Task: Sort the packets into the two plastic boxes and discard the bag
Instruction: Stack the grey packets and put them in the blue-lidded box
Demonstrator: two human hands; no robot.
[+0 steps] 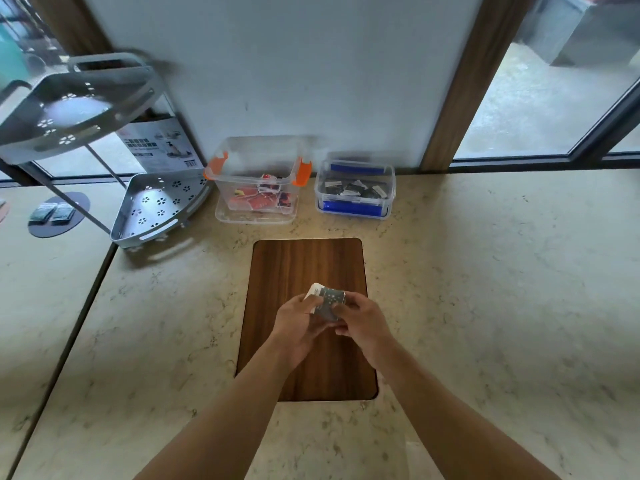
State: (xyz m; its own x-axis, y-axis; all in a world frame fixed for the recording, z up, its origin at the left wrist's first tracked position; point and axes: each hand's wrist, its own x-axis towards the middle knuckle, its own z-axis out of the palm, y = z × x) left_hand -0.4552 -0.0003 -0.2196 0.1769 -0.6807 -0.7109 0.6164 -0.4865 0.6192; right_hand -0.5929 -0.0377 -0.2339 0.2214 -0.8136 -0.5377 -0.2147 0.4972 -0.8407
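Note:
Both my hands hold a small folded bag (327,300), grey-green with a white edge, above the wooden board (304,268). My left hand (299,323) pinches its left side and my right hand (360,320) its right side. At the back stands a clear box with orange clips (258,157), holding red packets (256,199). Right of it is a lower clear box with blue clips (355,168), holding dark packets (353,189).
A grey two-tier corner rack (156,206) stands at the back left, with a printed carton (159,143) behind it. Two dark packets (52,213) lie on a round mat far left. The white wall is right behind the boxes. A seam runs down the marble counter at the left.

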